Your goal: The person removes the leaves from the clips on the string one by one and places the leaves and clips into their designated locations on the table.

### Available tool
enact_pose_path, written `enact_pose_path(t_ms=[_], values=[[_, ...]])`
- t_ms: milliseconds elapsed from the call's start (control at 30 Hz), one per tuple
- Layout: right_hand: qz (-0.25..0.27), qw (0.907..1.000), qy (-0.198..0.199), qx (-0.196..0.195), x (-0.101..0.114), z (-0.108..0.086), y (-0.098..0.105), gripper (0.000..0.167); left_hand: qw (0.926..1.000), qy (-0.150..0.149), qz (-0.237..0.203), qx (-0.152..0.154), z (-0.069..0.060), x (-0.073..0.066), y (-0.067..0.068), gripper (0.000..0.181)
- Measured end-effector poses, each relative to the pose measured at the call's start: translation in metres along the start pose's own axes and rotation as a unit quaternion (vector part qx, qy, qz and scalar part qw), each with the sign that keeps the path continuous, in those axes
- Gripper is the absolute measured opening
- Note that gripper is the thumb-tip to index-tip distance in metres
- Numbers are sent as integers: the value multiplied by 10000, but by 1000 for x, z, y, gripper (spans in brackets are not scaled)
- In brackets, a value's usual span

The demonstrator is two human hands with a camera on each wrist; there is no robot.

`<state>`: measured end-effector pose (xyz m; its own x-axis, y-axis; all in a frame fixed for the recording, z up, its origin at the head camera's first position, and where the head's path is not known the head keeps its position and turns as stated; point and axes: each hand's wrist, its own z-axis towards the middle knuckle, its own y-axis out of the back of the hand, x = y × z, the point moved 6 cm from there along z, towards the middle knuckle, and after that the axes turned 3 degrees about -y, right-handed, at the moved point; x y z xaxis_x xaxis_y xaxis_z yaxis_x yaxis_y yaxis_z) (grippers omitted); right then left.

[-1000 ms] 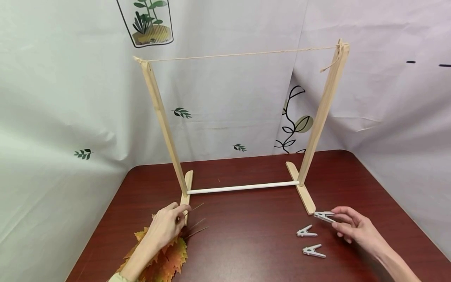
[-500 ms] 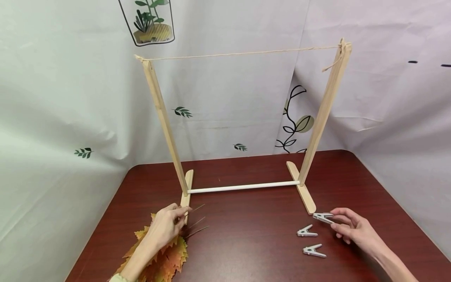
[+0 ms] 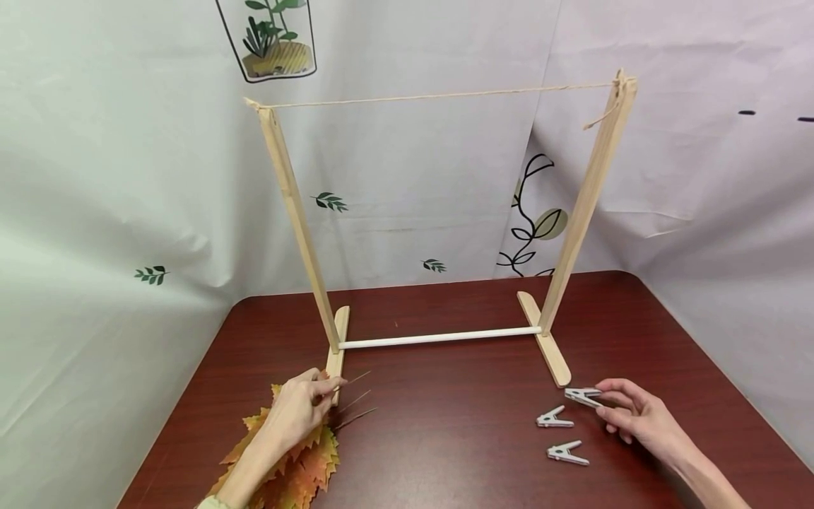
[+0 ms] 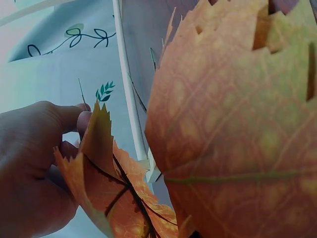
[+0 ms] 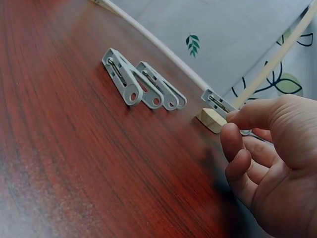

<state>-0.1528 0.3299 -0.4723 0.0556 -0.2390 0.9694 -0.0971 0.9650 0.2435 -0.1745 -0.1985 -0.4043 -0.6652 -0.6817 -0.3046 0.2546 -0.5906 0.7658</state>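
Note:
My left hand (image 3: 299,413) pinches the stem of an orange-yellow artificial leaf (image 4: 133,193) between thumb and fingertips. Under that wrist lie more autumn leaves (image 3: 302,474), their thin stems pointing right; the forearm hides part of them. At the right, my right hand (image 3: 642,417) holds a light grey clothespin (image 3: 581,396) by its handle end, just in front of the rack's right foot (image 3: 553,360). Two more grey clothespins, one nearer the rack (image 3: 555,417) and one closer to me (image 3: 568,452), lie on the table left of that hand.
A wooden rack (image 3: 588,198) stands on the dark red table (image 3: 445,438), with a string (image 3: 439,95) tied between its post tops. A white rod (image 3: 439,338) joins the posts low down. Behind hangs a pale printed cloth (image 3: 407,170).
The right hand and its clothespin have dropped very slightly toward me. My left hand stays nearly still, with the pinched stem tilting a little lower.

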Motion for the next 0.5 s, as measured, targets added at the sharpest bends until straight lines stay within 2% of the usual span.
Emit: enact_pose_path(t_ms=[500], values=[[-141, 9998, 104, 65, -4, -1, -3, 30, 9999, 139, -33, 93, -3, 0, -2, 40]])
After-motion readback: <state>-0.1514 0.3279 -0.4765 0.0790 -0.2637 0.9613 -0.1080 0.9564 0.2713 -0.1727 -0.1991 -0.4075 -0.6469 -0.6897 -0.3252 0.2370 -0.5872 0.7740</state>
